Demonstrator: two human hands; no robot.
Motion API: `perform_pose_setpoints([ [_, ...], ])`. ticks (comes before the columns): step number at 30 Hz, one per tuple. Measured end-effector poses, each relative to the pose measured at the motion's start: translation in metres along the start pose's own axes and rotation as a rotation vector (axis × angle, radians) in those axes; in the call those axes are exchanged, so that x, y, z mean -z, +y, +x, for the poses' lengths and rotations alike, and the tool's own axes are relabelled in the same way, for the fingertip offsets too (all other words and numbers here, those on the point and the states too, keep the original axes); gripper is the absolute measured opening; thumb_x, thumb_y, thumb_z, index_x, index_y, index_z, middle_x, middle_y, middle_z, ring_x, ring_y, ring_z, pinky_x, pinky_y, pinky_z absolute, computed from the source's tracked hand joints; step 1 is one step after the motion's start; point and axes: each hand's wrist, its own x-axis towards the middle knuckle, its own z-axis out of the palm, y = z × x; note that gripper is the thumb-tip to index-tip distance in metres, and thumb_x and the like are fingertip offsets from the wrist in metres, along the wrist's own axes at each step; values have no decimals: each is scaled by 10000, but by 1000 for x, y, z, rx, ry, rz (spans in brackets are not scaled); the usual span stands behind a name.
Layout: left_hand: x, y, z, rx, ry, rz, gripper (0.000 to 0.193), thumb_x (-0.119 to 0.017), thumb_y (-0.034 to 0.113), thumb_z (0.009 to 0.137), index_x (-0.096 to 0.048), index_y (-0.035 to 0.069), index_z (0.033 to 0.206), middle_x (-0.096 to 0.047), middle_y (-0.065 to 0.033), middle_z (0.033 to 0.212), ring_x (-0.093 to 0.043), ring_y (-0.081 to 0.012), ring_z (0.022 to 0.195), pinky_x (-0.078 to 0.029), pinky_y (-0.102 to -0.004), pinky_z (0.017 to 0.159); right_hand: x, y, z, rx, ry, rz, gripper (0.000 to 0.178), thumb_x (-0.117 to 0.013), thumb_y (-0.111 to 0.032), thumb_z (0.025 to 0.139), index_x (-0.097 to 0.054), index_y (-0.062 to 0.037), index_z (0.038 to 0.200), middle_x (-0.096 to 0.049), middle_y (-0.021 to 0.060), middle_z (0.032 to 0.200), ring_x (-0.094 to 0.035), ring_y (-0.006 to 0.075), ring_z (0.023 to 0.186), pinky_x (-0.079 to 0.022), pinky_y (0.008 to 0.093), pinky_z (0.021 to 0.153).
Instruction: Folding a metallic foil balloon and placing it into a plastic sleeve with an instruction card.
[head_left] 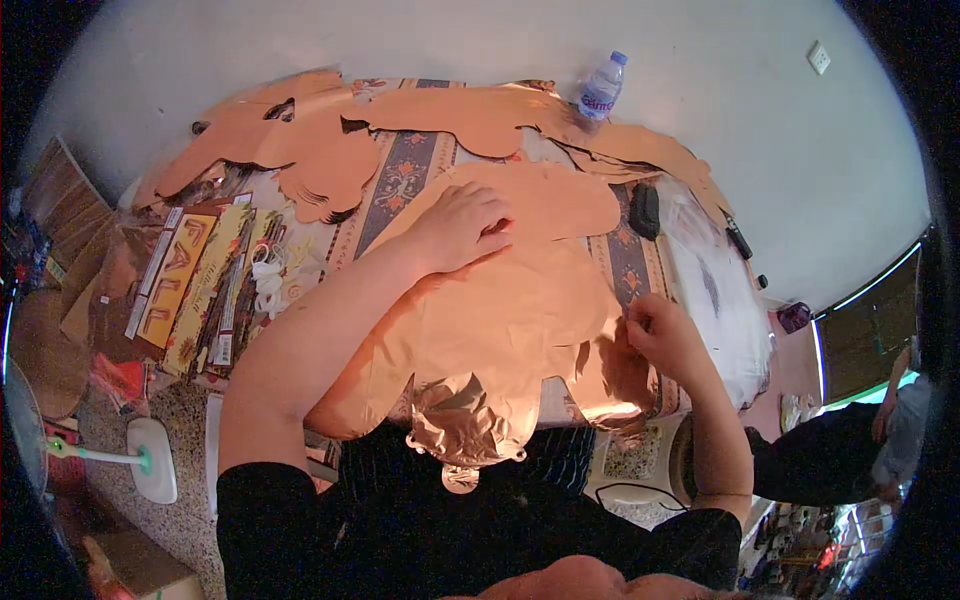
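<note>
Copper-coloured foil (480, 325) under half-curled left hand (465, 225); right hand (665, 335) loosely fisted, grip unclear.

Curled fingers conceal whatever the right hand (668, 338) may hold, just past three o'clock; near four, the view's curved edge crops a second person (820, 455), with clutter (825, 545) toward five too blurred to identify.
</note>
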Motion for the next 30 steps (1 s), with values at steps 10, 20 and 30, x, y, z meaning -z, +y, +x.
perform_pose_setpoints([
  [10,2,3,0,22,-83,67,348,-550,309,909,-595,151,1216,-544,-78,1188,-462,-275,1179,-344,-437,1004,24,-23,3,-91,-106,778,219,-594,8,831,-498,-61,1016,-554,-52,739,-506,10,657,-383,169,563],
  [20,-4,-8,-2,-48,-93,162,341,-496,332,922,-580,226,1235,-511,-51,1200,-429,-258,1190,-317,-419,1011,6,-109,65,205,-576,999,356,-596,-46,847,-517,-74,1193,-554,-8,828,-528,73,674,-427,207,559],
  [30,-1,2,-1,83,-116,105,354,-513,324,920,-570,232,1256,-480,-78,1261,-395,-307,1231,-290,-422,1052,-58,-119,41,969,-207,552,208,-618,-80,870,-593,0,1060,-609,102,911,-599,221,891,-482,328,809],
])
